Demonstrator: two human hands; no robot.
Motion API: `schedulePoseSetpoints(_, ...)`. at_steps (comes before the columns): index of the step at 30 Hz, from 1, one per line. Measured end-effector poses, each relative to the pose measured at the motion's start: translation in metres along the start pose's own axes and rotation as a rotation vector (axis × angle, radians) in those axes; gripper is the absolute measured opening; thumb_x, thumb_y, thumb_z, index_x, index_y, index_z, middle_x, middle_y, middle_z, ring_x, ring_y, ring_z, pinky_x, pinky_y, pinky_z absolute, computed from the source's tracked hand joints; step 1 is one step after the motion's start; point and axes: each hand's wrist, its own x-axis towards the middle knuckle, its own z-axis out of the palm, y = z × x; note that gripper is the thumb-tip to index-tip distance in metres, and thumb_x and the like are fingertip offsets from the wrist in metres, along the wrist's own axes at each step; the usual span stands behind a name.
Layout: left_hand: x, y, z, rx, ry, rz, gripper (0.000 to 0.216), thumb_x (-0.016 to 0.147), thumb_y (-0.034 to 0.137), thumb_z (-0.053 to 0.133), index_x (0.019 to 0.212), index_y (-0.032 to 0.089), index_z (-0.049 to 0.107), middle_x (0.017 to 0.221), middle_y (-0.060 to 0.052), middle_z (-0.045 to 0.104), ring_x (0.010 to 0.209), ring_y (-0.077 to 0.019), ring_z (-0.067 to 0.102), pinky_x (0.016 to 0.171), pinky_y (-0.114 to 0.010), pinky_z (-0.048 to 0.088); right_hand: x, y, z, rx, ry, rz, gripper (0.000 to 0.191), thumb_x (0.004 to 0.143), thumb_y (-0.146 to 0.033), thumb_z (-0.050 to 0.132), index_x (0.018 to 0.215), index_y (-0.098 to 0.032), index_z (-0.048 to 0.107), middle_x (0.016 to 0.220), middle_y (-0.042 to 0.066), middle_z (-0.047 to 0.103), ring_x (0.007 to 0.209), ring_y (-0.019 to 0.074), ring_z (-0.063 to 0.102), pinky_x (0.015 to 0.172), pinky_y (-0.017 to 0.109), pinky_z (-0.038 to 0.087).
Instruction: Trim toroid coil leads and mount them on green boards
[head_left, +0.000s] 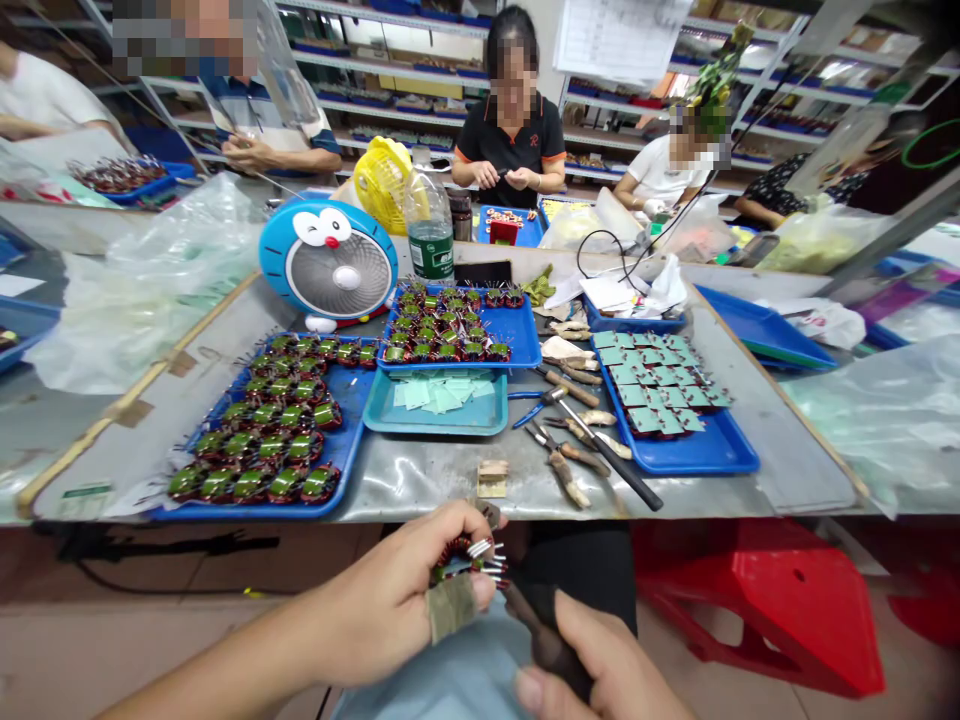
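Note:
Over my lap, my left hand pinches a wire-wound toroidal coil between thumb and fingers. Several bright wire leads stick out of the coil toward the right. Greenish tape wraps the thumb. My right hand is closed around dark-handled pliers, whose tip is close to the leads; whether it touches them I cannot tell. Similar coils fill much of the left blue tray and sit in the middle blue tray. In the right blue tray, coils carry pale green boards.
A teal tray holds loose green boards under the middle tray. Several pliers and a hammer lie on the metal bench. Behind them stand a blue fan and a bottle. A red stool is at right; co-workers sit opposite.

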Motion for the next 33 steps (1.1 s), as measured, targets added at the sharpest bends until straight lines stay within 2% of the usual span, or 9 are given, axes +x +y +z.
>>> schedulePoseSetpoints(3, -0.001, 0.01, -0.001, 0.067, -0.013, 0.066, 0.018, 0.105, 0.039, 0.052, 0.111, 0.023, 0.059, 0.106, -0.003, 0.058, 0.095, -0.0199, 0.056, 0.086, -0.031, 0.046, 0.0, 0.011, 0.002, -0.056, 0.033, -0.053, 0.045, 0.093, -0.059, 0.067, 0.12, -0.022, 0.071, 0.109, 0.01, 0.072, 0.098, 0.0279, 0.065, 0.084, 0.031, 0.053)
schedulePoseSetpoints(5, -0.001, 0.017, -0.002, 0.086, -0.02, 0.075, 0.017, 0.106, 0.037, 0.049, 0.107, 0.023, 0.06, 0.103, -0.003, 0.057, 0.093, -0.0195, 0.057, 0.086, -0.031, 0.046, 0.0, 0.017, 0.003, -0.108, 0.045, -0.087, 0.042, 0.094, -0.056, 0.068, 0.121, -0.024, 0.072, 0.107, 0.01, 0.074, 0.092, 0.0271, 0.066, 0.081, 0.031, 0.054)
schedulePoseSetpoints(11, -0.001, 0.03, -0.001, 0.233, -0.046, 0.045, 0.024, 0.106, 0.035, 0.045, 0.091, 0.022, 0.058, 0.095, -0.003, 0.055, 0.088, -0.0205, 0.056, 0.078, -0.031, 0.044, -0.002, 0.028, 0.004, -0.325, -0.003, -0.188, 0.053, 0.098, -0.051, 0.064, 0.148, -0.032, 0.057, 0.112, 0.011, 0.075, 0.095, 0.0291, 0.072, 0.082, 0.034, 0.057)
schedulePoseSetpoints(16, 0.001, 0.039, -0.002, 0.372, -0.118, -0.015, 0.024, 0.105, 0.034, 0.044, 0.09, 0.022, 0.058, 0.095, -0.003, 0.053, 0.084, -0.0204, 0.056, 0.072, -0.031, 0.042, -0.003, 0.037, 0.006, -0.508, 0.031, -0.239, 0.059, 0.101, -0.051, 0.059, 0.155, -0.031, 0.049, 0.109, 0.012, 0.075, 0.095, 0.0306, 0.075, 0.083, 0.037, 0.06)
schedulePoseSetpoints(20, 0.001, 0.048, -0.005, 0.494, -0.155, 0.016, 0.02, 0.102, 0.031, 0.049, 0.087, 0.022, 0.058, 0.093, -0.003, 0.054, 0.077, -0.0194, 0.058, 0.064, -0.031, 0.039, -0.002, 0.035, 0.01, -0.384, 0.003, -0.254, 0.058, 0.099, -0.056, 0.061, 0.151, -0.03, 0.055, 0.097, 0.009, 0.075, 0.084, 0.0264, 0.073, 0.076, 0.033, 0.059)
schedulePoseSetpoints(24, 0.003, 0.056, -0.005, 0.63, -0.213, 0.068, 0.006, 0.088, 0.019, 0.064, 0.085, 0.024, 0.064, 0.093, -0.003, 0.057, 0.07, -0.0196, 0.061, 0.056, -0.032, 0.034, 0.002, 0.026, 0.016, -0.197, -0.046, -0.258, 0.061, 0.096, -0.065, 0.057, 0.144, -0.027, 0.063, 0.093, 0.009, 0.075, 0.08, 0.0257, 0.071, 0.072, 0.031, 0.055)
schedulePoseSetpoints(28, 0.006, 0.064, -0.009, 0.63, -0.253, 0.103, 0.01, 0.084, 0.015, 0.066, 0.086, 0.025, 0.067, 0.092, -0.003, 0.062, 0.065, -0.0209, 0.063, 0.052, -0.032, 0.035, 0.006, 0.016, 0.015, -0.148, -0.056, -0.29, 0.062, 0.096, -0.069, 0.052, 0.134, -0.023, 0.07, 0.09, 0.01, 0.073, 0.078, 0.0252, 0.066, 0.069, 0.031, 0.05)
schedulePoseSetpoints(31, 0.007, 0.063, -0.017, 0.453, -0.232, 0.079, 0.035, 0.079, 0.012, 0.071, 0.11, 0.027, 0.068, 0.101, -0.003, 0.069, 0.075, -0.0225, 0.068, 0.06, -0.029, 0.046, 0.008, 0.006, 0.004, 0.0, -0.109, -0.222, 0.057, 0.092, -0.071, 0.058, 0.112, -0.021, 0.077, 0.083, 0.005, 0.067, 0.075, 0.0204, 0.057, 0.07, 0.028, 0.046)
schedulePoseSetpoints(33, 0.009, 0.054, -0.019, 0.299, -0.208, 0.055, 0.057, 0.077, 0.011, 0.074, 0.13, 0.029, 0.062, 0.107, -0.003, 0.071, 0.082, -0.0229, 0.07, 0.066, -0.028, 0.051, 0.008, -0.002, -0.005, 0.143, -0.161, -0.146, 0.054, 0.089, -0.071, 0.064, 0.106, -0.021, 0.077, 0.082, 0.001, 0.062, 0.074, 0.018, 0.051, 0.07, 0.027, 0.044)
